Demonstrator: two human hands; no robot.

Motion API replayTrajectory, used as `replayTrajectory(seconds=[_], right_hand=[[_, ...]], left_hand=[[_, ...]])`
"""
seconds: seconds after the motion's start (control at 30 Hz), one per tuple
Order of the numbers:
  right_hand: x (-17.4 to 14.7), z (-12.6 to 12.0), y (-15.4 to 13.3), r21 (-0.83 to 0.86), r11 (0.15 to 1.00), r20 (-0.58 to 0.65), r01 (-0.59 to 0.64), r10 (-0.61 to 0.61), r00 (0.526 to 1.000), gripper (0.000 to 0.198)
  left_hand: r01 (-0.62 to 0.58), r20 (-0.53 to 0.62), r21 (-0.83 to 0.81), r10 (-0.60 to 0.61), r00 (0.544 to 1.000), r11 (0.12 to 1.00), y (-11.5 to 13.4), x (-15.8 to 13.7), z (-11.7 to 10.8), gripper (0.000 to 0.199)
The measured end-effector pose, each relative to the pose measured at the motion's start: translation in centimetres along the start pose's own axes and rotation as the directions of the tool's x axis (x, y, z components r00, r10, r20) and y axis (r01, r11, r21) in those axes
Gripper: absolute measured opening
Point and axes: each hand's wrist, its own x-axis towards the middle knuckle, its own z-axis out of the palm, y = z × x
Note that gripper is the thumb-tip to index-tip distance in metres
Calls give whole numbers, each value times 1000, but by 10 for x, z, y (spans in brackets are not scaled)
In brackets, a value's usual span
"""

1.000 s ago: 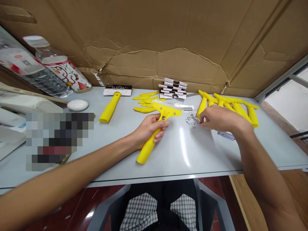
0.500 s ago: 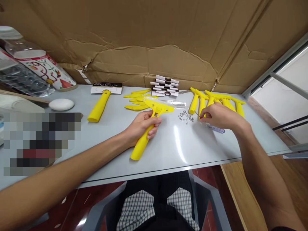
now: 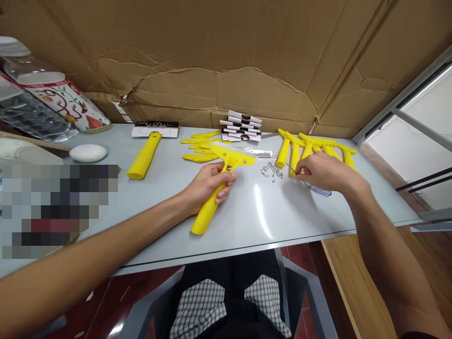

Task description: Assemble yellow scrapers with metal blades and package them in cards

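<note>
Having the yellow scraper (image 3: 211, 207) wrapped at its neck by the left hand (image 3: 205, 189) probably works best. Screwdriver (image 3: 320, 190) looks pinched by its shaft in the right hand (image 3: 319, 170); handle should be gripped instead, tbh. Small fasteners (image 3: 271, 170) are scattered between.

- Illumination: bright, mostly even over the tabletop (image 3: 240, 226); pale wall (image 3: 420, 125) brightest at 3 o'clock.
- Glare: long white streak on the tabletop between 4 and 5 o'clock, consistent with overhead light.
- Shadow: soft-edged, below the right hand (image 3: 323, 172), toward 4 o'clock.
- Dim areas: floor (image 3: 88, 306), with a glint near 7 o'clock.
- Distortion: wide-angle; bottle (image 3: 70, 103) leans outward at 10 o'clock.
- Masking: pixelated block (image 3: 52, 207) at 9 o'clock, contents unreadable.
- Sharpness: small fasteners (image 3: 271, 170) slightly soft.
</note>
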Motion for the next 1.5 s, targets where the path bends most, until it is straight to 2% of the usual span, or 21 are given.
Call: replayTrajectory(seconds=[0.37, 0.5, 0.73, 0.83, 0.93, 1.0, 1.03, 1.07, 1.17, 1.23, 1.3, 1.37, 1.43, 1.5], right_hand=[[4, -1, 2, -66, 998, 14, 3, -2, 1000, 24], [4, -1, 0, -74, 996, 47, -39, 43, 998, 22], [-4, 14, 6, -43, 995, 96, -90, 94, 991, 22], [-17, 34, 15, 71, 996, 18, -57, 55, 998, 28], [-33, 66, 28, 206, 978, -163, 41, -7, 987, 32], [-39, 90, 36, 289, 955, -311, 70, 25, 950, 30], [-40, 100, 39, 319, 943, -410, 93, 49, 911, 28], [-39, 109, 41, 342, 932, -520, 123, 79, 851, 25], [-29, 125, 37, 414, 882, -693, 228, 143, 706, 20], [-17, 126, 25, 510, 799, -742, 320, 220, 633, 19], [-4, 124, 7, 602, 668, -761, 437, 314, 568, 19], [8, 122, -14, 622, 554, -778, 553, 364, 512, 18], [18, 120, -35, 589, 502, -808, 633, 349, 475, 16], [26, 117, -54, 572, 463, -820, 678, 306, 484, 14]], left_hand=[[-8, 15, -8, 8, 1000, 1000, -2, 1, -1, 41], [-4, 3, -16, 4, 1000, 1000, -2, 1, -2, 43], [-8, 43, 1, 8, 999, 1000, -5, 1, -4, 36], [-16, 44, 0, 16, 999, 1000, -7, 1, -6, 34], [-23, 47, 0, 23, 999, 1000, -8, 1, -6, 34], [-16, 43, -6, 17, 999, 1000, -7, 1, -5, 35], [-14, 37, -13, 14, 999, 1000, -6, 1, -4, 37], [-13, 29, -21, 13, 1000, 1000, -5, 1, -3, 38], [-18, 14, -31, 18, 1000, 999, -2, 0, 0, 43], [-25, 23, -33, 26, 999, 999, -2, -1, 1, 42], [-34, 41, -43, 36, 999, 998, -2, -1, 0, 39], [-37, 54, -55, 40, 998, 998, -2, -2, 0, 38], [-29, 57, -62, 32, 998, 998, -1, -3, 0, 40], [-21, 56, -70, 25, 998, 997, 0, -4, 1, 41]])
